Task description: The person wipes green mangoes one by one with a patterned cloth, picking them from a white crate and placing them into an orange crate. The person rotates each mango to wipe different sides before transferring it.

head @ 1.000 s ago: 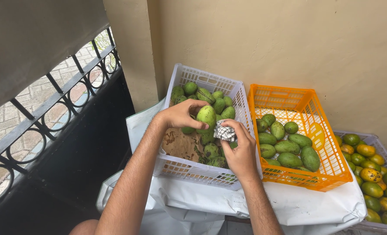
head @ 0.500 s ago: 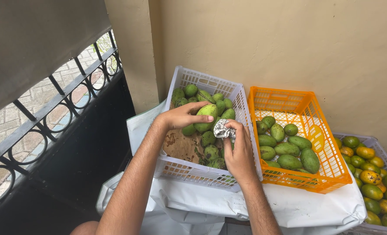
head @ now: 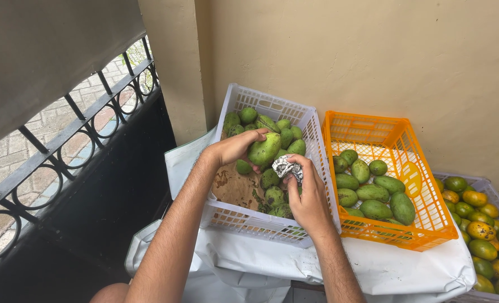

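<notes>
My left hand (head: pixel 235 147) grips a green mango (head: pixel 264 150) over the white plastic crate (head: pixel 272 104). My right hand (head: pixel 306 196) holds a crumpled wad of printed paper (head: pixel 287 167) just right of that mango, almost touching it. Several more green mangoes (head: pixel 274 196) lie in the white crate, with a brown stained sheet (head: pixel 235 189) showing on its floor at the near left.
An orange crate (head: pixel 423 207) with several green mangoes stands to the right. A third crate (head: pixel 485 185) at far right holds green and yellow fruit. The crates rest on a white sheet (head: pixel 395 269). A black iron railing (head: pixel 64 151) runs along the left; a beige wall behind.
My left hand has turned the mango slightly and lifted it a little. My right hand with the paper wad stays beside it.
</notes>
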